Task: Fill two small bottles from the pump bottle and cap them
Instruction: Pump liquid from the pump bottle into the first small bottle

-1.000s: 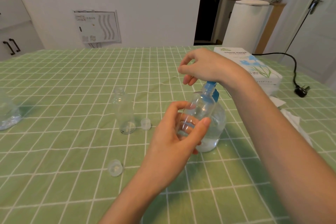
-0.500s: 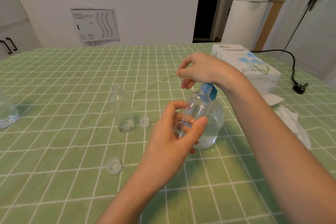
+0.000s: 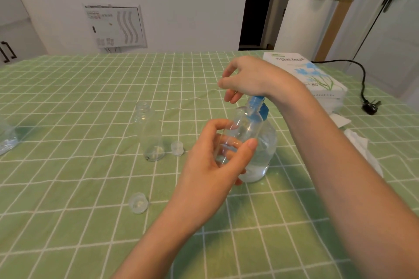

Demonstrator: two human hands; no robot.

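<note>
My left hand (image 3: pixel 215 161) grips a small clear bottle (image 3: pixel 246 128), tilted with its mouth up against the blue pump spout. Behind it stands the clear pump bottle (image 3: pixel 265 149), with liquid low in its base. My right hand (image 3: pixel 247 79) rests on top of the blue pump head (image 3: pixel 257 103), palm down, covering most of it. A second small clear bottle (image 3: pixel 149 133) stands upright and uncapped to the left. Two clear caps lie on the cloth: one (image 3: pixel 176 148) beside that bottle, one (image 3: pixel 138 203) nearer to me.
The table carries a green checked cloth (image 3: pixel 68 188). A tissue box (image 3: pixel 306 75) sits at the back right, with crumpled white tissue (image 3: pixel 360 147) in front of it and a black plug (image 3: pixel 370 107) on a cord. A clear plastic object (image 3: pixel 6 138) lies at the left edge.
My right hand has sunk a little onto the pump head, which sits lower now. The left hand keeps the small bottle at the spout.
</note>
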